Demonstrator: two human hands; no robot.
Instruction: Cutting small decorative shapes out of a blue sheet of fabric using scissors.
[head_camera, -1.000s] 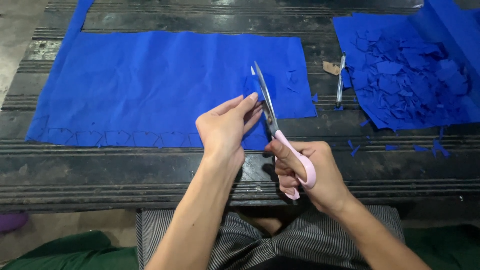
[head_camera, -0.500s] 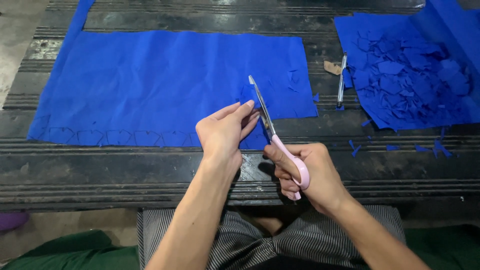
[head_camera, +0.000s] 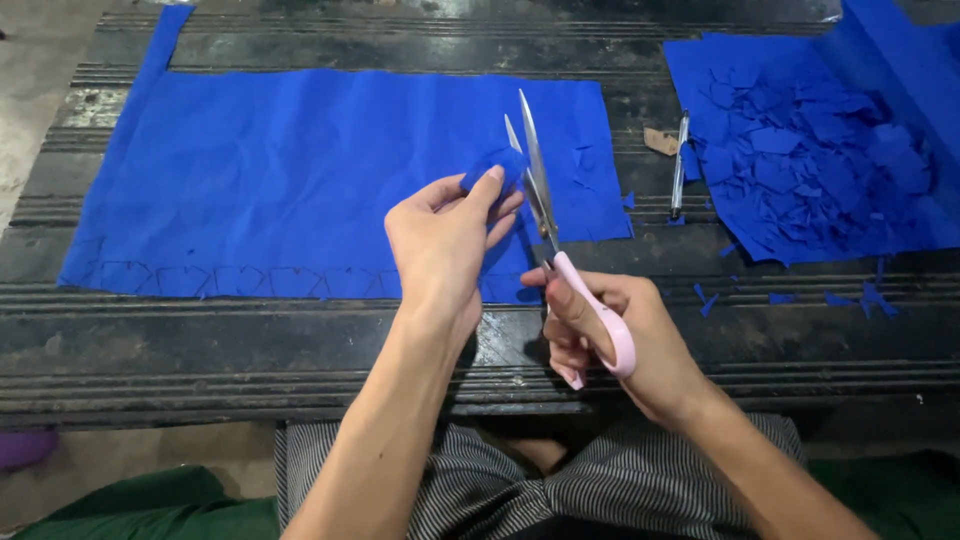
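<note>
a small piece of blue cloth (head_camera: 497, 166), soft and slightly curled, sits pinched between the thumb and fingertips of the left hand (head_camera: 440, 245), which is raised with its back to the camera and wrist bent upward. just right of those fingertips stand the slim steel blades of the scissors (head_camera: 545, 215), slightly parted, tips pointing away. the right hand (head_camera: 615, 335) grips the smooth pink handles, fingers curled through the loops. beyond the fingers lies a flat blue fabric sheet (head_camera: 300, 180) on the dark, ridged wooden table (head_camera: 200, 345); far right, a heap of blue offcuts (head_camera: 810, 160).
</note>
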